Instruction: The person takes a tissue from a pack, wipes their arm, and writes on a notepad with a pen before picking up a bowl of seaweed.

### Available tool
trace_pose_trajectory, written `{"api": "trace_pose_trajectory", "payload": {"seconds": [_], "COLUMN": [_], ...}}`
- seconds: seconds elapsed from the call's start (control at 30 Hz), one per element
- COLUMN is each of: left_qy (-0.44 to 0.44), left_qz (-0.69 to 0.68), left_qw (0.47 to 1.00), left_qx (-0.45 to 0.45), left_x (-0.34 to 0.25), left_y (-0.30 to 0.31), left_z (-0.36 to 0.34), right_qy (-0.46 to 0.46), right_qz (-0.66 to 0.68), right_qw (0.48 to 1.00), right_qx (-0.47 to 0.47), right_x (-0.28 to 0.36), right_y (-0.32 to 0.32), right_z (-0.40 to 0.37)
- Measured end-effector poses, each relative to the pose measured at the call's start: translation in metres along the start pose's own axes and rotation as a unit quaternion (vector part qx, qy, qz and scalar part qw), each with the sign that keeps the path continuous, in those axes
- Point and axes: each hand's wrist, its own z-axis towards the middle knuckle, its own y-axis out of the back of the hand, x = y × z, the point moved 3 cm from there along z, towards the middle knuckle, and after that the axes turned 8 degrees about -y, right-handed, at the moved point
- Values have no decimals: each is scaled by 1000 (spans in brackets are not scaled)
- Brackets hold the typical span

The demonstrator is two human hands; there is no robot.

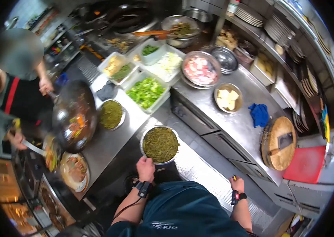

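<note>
My left hand (146, 169) grips the near rim of a round metal bowl full of chopped green vegetables (160, 145), held over the floor beside the steel counter. My right hand (236, 183) is lower right, closed around a small dark and yellow object (234, 177), too small to name. A similar bowl of chopped greens (111, 114) rests on the left counter. Beyond it stands a plastic container of bright green cut vegetables (146, 93).
At left, a co-worker (19, 94) tilts a wok (74, 116) near a plate (75, 172). On the right counter (210, 114) are a bowl of raw meat (201, 69), a bowl of pale yellow pieces (227, 98), a blue cloth (259, 115) and a cleaver (285, 140) on a round board (278, 158).
</note>
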Motion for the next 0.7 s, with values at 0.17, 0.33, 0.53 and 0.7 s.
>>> {"api": "trace_pose_trajectory", "payload": {"seconds": [0.17,0.33,0.53,0.7], "left_qy": [-31,-4,-4,57], "left_qz": [79,127,176,192], "left_qw": [991,966,908,875], "left_qx": [106,223,380,441], "left_x": [-18,-31,-27,-16], "left_y": [-52,-120,-218,-294], "left_z": [21,48,59,17], "right_qy": [-32,-124,-208,-279], "right_qz": [-25,28,105,140], "right_qw": [999,992,972,950], "right_qx": [5,26,8,-11], "right_x": [5,39,20,-25], "right_y": [-2,4,-19,-43], "right_z": [-3,-25,-68,-119]}}
